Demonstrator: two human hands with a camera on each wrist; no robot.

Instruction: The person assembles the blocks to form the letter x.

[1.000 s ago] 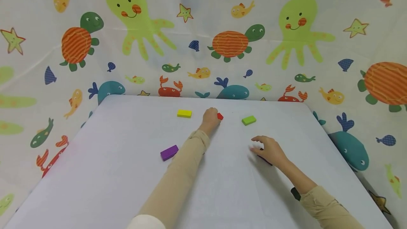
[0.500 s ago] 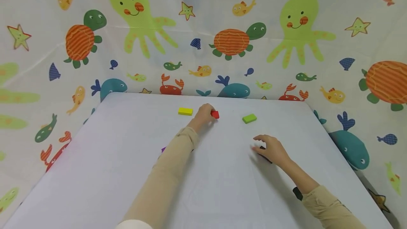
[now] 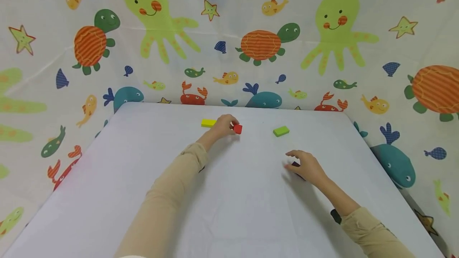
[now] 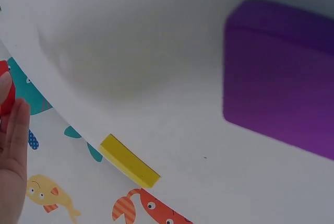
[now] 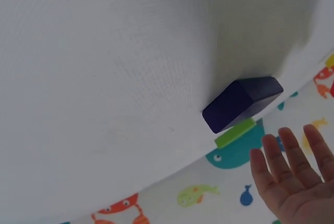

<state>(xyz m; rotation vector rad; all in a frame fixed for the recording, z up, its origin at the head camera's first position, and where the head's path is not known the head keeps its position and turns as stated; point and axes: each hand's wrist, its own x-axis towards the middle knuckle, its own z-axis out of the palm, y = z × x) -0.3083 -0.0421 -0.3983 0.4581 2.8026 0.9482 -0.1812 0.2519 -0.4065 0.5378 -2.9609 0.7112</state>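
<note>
Red block sits in the fingertips of the left hand, which pinches it between thumb and fingers, over the far part of the white tabletop. Whether the block touches the surface, I cannot tell. The left arm stretches far forward, and its beige sleeve, with a wrinkled cuff, crosses much of the tabletop.

The right hand hovers nearer to the person. Its forearm comes in at a slant, and between thumb and forefinger there is a wide gap with nothing held. From the right wrist, four fingers appear almost straight and slightly spread. Just beside this hand is a very dark block, blue or purple, apart from the fingers. A black band goes around the wrist, near the folded cuff of the right sleeve.

Five blocks are visible in total, all smooth and with straight edges. The yellow block lies just behind the left hand, the light green block lies alone farther to the right, and one purple block appears large from the left wrist.

Behind hangs a white cloth, printed with two whole green octopuses and three turtles with orange shells.
</note>
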